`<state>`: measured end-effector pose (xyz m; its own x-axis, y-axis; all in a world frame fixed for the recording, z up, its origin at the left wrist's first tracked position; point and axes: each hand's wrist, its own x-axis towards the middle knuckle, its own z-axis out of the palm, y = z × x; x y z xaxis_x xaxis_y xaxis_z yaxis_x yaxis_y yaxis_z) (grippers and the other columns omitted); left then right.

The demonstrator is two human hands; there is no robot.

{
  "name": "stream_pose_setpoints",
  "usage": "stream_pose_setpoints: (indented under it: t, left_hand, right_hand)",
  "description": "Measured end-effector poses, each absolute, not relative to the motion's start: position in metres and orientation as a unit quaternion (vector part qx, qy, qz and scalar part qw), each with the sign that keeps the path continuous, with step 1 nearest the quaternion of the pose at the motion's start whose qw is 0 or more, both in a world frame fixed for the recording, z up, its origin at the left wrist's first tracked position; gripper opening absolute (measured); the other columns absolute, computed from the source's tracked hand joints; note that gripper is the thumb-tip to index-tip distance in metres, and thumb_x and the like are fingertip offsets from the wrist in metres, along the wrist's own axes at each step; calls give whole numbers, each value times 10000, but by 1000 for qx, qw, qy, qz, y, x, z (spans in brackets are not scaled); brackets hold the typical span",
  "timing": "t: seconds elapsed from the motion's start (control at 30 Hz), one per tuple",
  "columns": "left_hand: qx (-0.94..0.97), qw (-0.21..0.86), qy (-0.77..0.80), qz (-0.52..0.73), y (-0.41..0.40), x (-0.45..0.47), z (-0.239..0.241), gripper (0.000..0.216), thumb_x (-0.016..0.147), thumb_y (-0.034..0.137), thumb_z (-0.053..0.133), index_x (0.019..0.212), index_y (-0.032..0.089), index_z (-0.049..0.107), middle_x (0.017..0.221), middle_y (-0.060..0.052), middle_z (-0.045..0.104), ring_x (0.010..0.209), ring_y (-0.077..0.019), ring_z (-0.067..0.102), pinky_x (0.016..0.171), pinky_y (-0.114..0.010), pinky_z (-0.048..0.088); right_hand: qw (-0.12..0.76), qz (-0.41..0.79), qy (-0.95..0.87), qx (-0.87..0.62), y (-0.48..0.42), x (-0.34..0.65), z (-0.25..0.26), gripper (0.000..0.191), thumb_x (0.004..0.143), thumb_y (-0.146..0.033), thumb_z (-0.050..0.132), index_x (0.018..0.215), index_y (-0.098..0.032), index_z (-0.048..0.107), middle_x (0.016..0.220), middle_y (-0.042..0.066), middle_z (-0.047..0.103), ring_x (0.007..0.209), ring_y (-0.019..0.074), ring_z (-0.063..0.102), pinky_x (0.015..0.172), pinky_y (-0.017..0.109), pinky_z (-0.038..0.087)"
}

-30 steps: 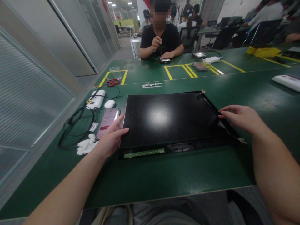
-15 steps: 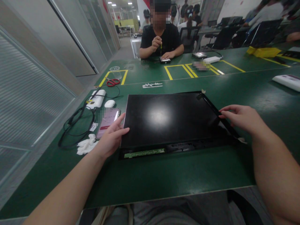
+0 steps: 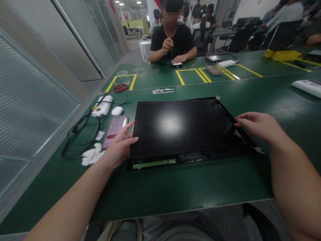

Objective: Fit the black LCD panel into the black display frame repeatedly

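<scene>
A black LCD panel (image 3: 173, 127) lies on a dark frame (image 3: 227, 115), its glossy surface reflecting a bright spot. The panel sits shifted left, so the frame shows along the right side and the near edge. A green circuit strip (image 3: 154, 164) runs along the near left edge. My left hand (image 3: 121, 142) grips the panel's left edge, thumb on top and the other fingers at the side, partly hidden. At the right, my right hand (image 3: 258, 125) pinches the frame's right edge between thumb and fingers.
Left of the panel lie a phone (image 3: 115, 130), a white mouse (image 3: 117, 110), black cable (image 3: 75, 132) and crumpled white gloves (image 3: 92, 154). Beyond are red-handled scissors (image 3: 120, 88), a clear cup (image 3: 122, 77) and white strips (image 3: 163, 90). Opposite, a person (image 3: 173, 43) works with a screwdriver.
Both my hands stay in place, and the panel and frame show no clear movement.
</scene>
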<state>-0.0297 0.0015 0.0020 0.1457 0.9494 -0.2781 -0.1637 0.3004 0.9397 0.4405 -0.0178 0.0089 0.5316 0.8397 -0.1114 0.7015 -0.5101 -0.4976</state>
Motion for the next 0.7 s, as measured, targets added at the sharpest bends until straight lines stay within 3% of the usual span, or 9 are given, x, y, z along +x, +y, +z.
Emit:
stream_pose_setpoints:
  t: [0.17, 0.5, 0.7]
  left_hand:
    - [400, 639, 494, 434, 2, -31, 1, 931, 668, 119, 799, 1532, 219, 467, 1044, -69, 807, 978, -316, 778, 865, -440, 654]
    - [412, 651, 480, 420, 0, -28, 4, 948, 709, 147, 792, 1576, 238, 419, 1238, -87, 770, 1160, -333, 728, 941, -432, 636]
    - [407, 656, 478, 419, -1, -28, 3, 957, 712, 138, 795, 1581, 236, 407, 1225, -84, 774, 1182, -335, 718, 926, -423, 643]
  right_hand:
    - [209, 164, -460, -847, -18, 445, 5, 376, 762, -431, 589, 1023, -216, 752, 890, 73, 802, 545, 167, 599, 567, 332, 507]
    - [198, 169, -457, -851, -18, 441, 10, 365, 785, -429, 584, 1036, -219, 745, 910, 58, 805, 531, 153, 585, 600, 338, 512]
    - [198, 167, -455, -852, -19, 441, 9, 360, 785, -424, 594, 1039, -218, 747, 904, 62, 805, 522, 156, 584, 592, 339, 511]
